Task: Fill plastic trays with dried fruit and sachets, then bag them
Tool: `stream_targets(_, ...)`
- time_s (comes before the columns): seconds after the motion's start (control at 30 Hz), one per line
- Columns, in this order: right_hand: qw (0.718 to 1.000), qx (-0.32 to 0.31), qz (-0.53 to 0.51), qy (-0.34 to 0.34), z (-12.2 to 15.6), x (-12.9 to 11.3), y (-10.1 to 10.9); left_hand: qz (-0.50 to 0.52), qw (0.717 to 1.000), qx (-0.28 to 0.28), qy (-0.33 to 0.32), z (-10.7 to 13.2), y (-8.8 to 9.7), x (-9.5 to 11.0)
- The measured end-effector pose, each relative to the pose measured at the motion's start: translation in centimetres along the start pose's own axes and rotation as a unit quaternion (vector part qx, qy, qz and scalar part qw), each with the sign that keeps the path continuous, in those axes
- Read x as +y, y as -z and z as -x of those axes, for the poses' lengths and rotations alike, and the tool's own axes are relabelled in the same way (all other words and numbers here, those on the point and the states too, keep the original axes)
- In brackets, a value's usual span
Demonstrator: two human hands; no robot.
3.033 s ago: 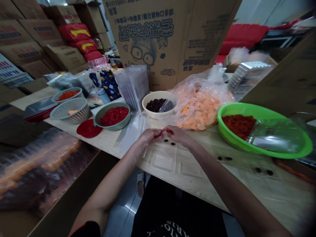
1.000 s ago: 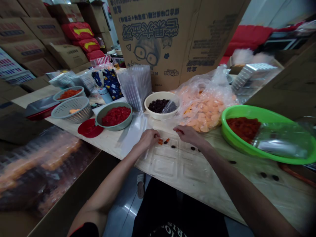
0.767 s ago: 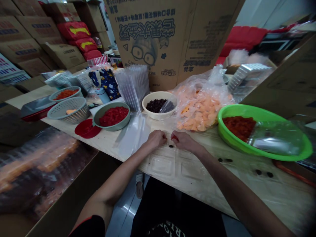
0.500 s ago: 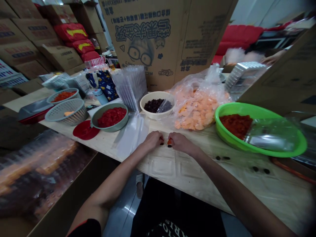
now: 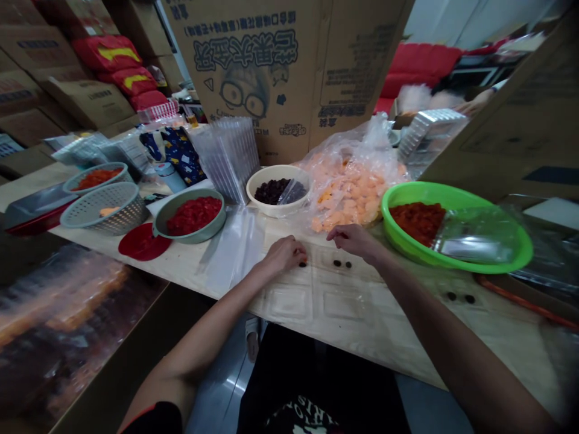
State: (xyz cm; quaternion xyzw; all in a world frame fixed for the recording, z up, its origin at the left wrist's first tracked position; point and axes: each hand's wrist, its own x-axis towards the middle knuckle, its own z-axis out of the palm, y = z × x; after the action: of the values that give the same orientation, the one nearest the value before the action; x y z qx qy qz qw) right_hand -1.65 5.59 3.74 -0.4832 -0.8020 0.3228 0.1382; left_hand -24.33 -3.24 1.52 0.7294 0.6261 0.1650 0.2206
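A clear moulded plastic tray (image 5: pixel 307 295) lies flat on the wooden table (image 5: pixel 181 250). My left hand (image 5: pixel 284 254) rests on the tray's far edge, fingers curled, and a small dark piece of fruit (image 5: pixel 303 263) sits just beyond the fingertips. Whether that hand holds anything is hidden. My right hand (image 5: pixel 353 240) hovers a little to the right, fingers loose and apart, holding nothing visible. Just below it lie two more dark pieces (image 5: pixel 342 263). No orange or red bits show on the tray.
Along the back stand a white bowl of dark fruit (image 5: pixel 271 191), a bag of orange pieces (image 5: pixel 348 193), a grey-green bowl of red pieces (image 5: pixel 190 217) and a stack of clear trays (image 5: pixel 226 160). A green basin (image 5: pixel 452 232) sits to the right, with cardboard boxes behind.
My hands have moved apart, the right one shifting right and away from the left. The orange bit between them no longer shows. The whole view has slid slightly left.
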Motion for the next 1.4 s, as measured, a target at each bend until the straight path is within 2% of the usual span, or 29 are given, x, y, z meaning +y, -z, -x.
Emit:
stream_targets(0.1,1.000,0.007,-0.006,-0.015,0.7,1.5,0.6,0.037,0.998,-0.029,0.035,-0.8,-1.2,0.9)
stream_targets(0.23,0.999,-0.018,-0.020,-0.022,1.1,3.1,0.1,0.096,0.992,-0.007,0.088,-1.4,-1.8,0.3)
stream_targets(0.33,0.999,-0.038,-0.005,-0.028,1.2,3.0,-0.8,0.159,0.979,0.008,0.131,-1.5,-1.5,-0.6)
stream_targets(0.43,0.996,-0.041,0.076,0.027,1.3,1.7,-1.7,0.219,0.964,-0.009,0.153,-1.5,-1.0,-1.4)
stream_targets(0.5,0.985,-0.052,0.153,0.064,1.6,0.7,-2.3,0.296,0.940,-0.018,0.168,-1.3,-0.7,-1.7)
stream_targets(0.6,0.968,-0.082,0.225,0.075,1.9,-0.1,-2.8,0.446,0.872,-0.032,0.199,-1.0,-0.1,-1.8)
stream_targets(0.67,0.969,-0.078,0.221,0.073,2.0,0.1,-2.5,0.495,0.842,-0.041,0.211,-0.9,0.2,-1.8)
stream_targets(0.77,0.990,-0.028,0.132,0.033,2.0,1.5,-0.8,0.515,0.831,-0.038,0.209,-0.8,0.4,-1.4)
stream_targets(0.87,0.999,0.011,-0.032,-0.029,2.6,3.5,1.4,0.485,0.852,-0.032,0.194,-1.3,-0.1,-0.6)
stream_targets(0.97,0.981,0.019,-0.179,-0.072,3.5,5.0,2.6,0.380,0.912,-0.023,0.153,-2.6,-1.5,0.7)
stream_targets(1.03,0.967,0.018,-0.237,-0.095,4.0,5.6,2.6,0.287,0.951,-0.019,0.108,-3.7,-2.7,1.8)
stream_targets(1.1,0.958,0.013,-0.267,-0.105,4.3,5.7,2.3,0.211,0.975,-0.016,0.070,-4.8,-3.8,2.7)
stream_targets(1.23,0.952,0.016,-0.274,-0.138,4.3,5.2,1.4,0.153,0.987,-0.008,0.038,-5.9,-4.8,3.6)
stream_targets(1.33,0.944,0.026,-0.294,-0.151,3.7,4.2,0.5,0.113,0.994,0.013,0.003,-5.5,-4.6,3.8)
stream_targets(1.4,0.934,0.033,-0.324,-0.147,3.1,3.5,-0.4,0.057,0.998,-0.001,-0.028,-4.9,-4.3,3.9)
